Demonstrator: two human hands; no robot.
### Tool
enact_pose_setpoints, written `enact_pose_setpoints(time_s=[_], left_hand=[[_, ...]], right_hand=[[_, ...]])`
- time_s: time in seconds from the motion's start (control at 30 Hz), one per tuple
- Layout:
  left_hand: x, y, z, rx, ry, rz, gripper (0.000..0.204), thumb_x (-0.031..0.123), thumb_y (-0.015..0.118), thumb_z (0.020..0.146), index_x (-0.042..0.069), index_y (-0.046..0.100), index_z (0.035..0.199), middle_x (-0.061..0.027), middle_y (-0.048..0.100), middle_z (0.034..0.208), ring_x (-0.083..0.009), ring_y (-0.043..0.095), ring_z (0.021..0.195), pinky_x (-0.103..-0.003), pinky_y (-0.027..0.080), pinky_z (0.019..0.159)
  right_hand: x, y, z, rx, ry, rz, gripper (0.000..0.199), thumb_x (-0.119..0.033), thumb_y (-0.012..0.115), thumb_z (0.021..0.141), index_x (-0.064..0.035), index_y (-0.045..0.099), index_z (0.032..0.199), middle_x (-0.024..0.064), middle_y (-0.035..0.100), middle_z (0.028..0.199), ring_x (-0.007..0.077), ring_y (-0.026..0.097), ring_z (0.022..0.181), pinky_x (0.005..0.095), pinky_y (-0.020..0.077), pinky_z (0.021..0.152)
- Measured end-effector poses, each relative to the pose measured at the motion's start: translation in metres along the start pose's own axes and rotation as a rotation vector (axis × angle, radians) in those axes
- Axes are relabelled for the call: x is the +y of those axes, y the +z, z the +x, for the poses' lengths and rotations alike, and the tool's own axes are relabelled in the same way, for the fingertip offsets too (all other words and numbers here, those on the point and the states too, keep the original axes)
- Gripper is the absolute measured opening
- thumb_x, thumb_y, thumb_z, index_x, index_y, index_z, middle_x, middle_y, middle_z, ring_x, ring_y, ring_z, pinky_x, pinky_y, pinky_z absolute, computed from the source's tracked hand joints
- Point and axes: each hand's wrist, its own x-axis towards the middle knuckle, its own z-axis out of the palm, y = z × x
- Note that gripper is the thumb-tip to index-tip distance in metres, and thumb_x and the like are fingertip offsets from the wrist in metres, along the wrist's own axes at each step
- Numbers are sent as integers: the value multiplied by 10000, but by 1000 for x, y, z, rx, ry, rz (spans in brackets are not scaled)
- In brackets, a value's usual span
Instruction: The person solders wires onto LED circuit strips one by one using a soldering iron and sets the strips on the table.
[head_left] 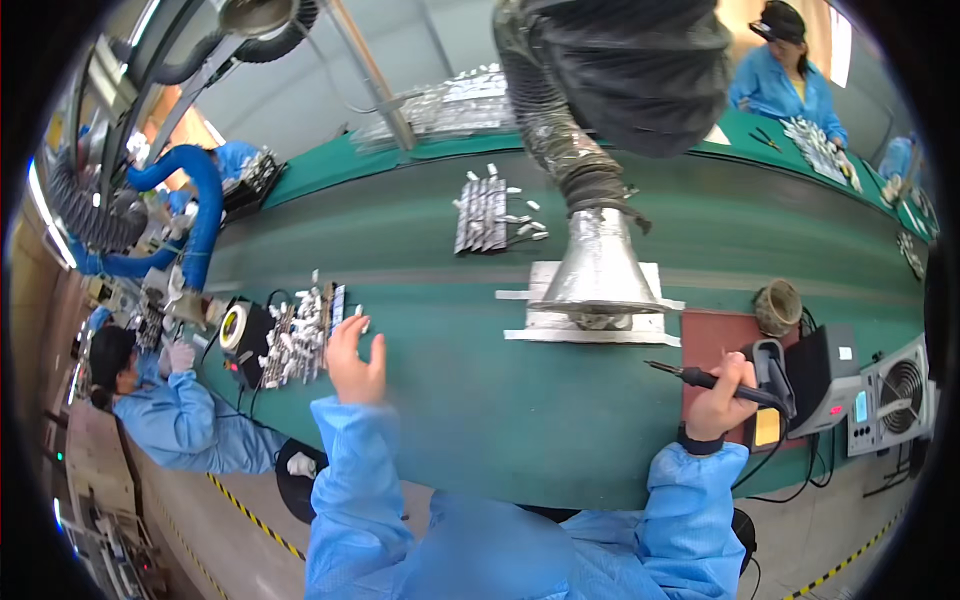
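My right hand (pixel 722 402) grips a black soldering iron (pixel 700 378), its tip pointing left over the table. That hand is right beside the iron's holder (pixel 772 370), and a yellow sponge (pixel 767 427) lies just below it. At the left, my left hand (pixel 356 365) reaches up with thumb and fingers apart. Its fingertips are next to a pile of small parts with white connectors (pixel 295 340); whether they touch one I cannot tell. Between my hands, a metal fume hood (pixel 600 265) hangs over a pale board (pixel 540 325).
Beside the holder stand a black soldering station (pixel 825 375) and a fan unit (pixel 895 395). A round pot (pixel 777 307) sits on a reddish mat (pixel 705 340). Farther back lies a batch of strips (pixel 483 212). Co-workers sit at left (pixel 190 410) and far right (pixel 795 80).
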Motion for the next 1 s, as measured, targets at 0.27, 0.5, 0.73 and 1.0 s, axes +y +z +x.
enact_pose_setpoints(time_s=[0.27, 0.5, 0.73, 1.0], left_hand=[[-71, 18, -18, 43, -137, 403, 914, 334, 871, 731, 93, 446, 1504, -229, 354, 1573, -414, 370, 1432, -514, 299, 1168], [-78, 55, 16, -5, -211, 322, 857, 335, 815, 780, 106, 429, 1510, -191, 472, 1475, -380, 457, 1360, -523, 322, 1123], [-78, 63, 32, 31, -269, 191, 737, 196, 698, 830, 113, 427, 1510, -193, 521, 1417, -380, 493, 1331, -509, 367, 1088], [-79, 81, 40, 44, -12, 53, 439, -41, 566, 840, 174, 708, 1196, -249, 466, 1486, -449, 599, 1185, -490, 482, 997]], right_hand=[[12, -32, 10, 69, -72, -41, 410, -165, 534, 1072, -51, 426, 693, 5, 460, 697, 92, 428, 689, 286, 438, 724], [14, -49, 10, 131, -72, -105, 394, -163, 523, 1073, -60, 431, 705, -1, 429, 690, 95, 409, 676, 277, 388, 672], [20, -60, 7, 138, -108, -95, 390, -158, 513, 1075, -60, 432, 706, 6, 443, 690, 96, 408, 676, 272, 357, 658], [15, -66, 5, 175, -115, -117, 389, -153, 515, 1074, -56, 440, 705, 12, 464, 701, 100, 424, 690, 272, 362, 666]])
